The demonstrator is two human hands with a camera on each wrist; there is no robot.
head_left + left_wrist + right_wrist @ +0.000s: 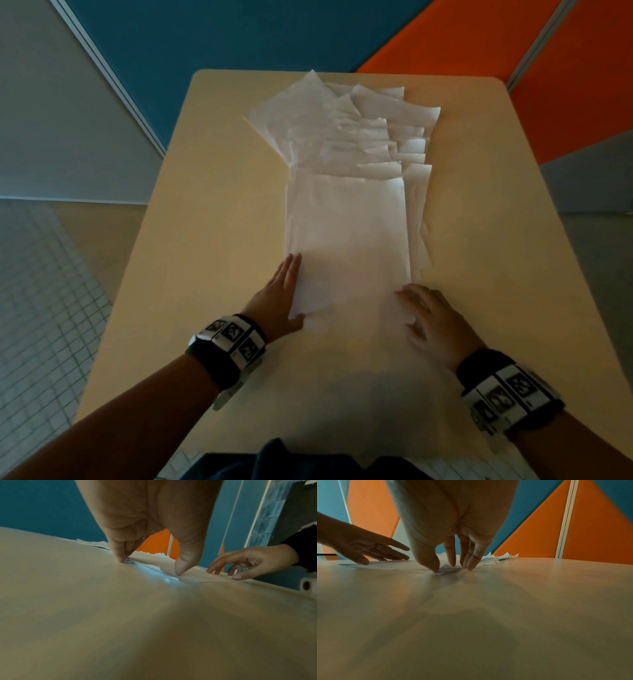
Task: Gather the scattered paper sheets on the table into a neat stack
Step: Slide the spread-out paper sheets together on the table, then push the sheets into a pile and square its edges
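Several white paper sheets (349, 222) lie in a long overlapping run down the middle of the beige table (212, 205). Their far ends (359, 120) fan out at mixed angles. My left hand (287, 291) lies flat with straight fingers along the near left edge of the sheets, and its thumb rests on the paper (197, 573). My right hand (424, 308) is arched over the near right corner. Its thumb and fingertips (469, 568) press down on the paper (385, 565), and nothing is lifted.
Bare tabletop lies on both sides of the sheets and between my hands and the near edge. Blue (239, 41) and orange (565, 85) partition panels stand behind the table. Tiled floor (41, 291) shows at the left. Dark clothing (308, 462) is at the near edge.
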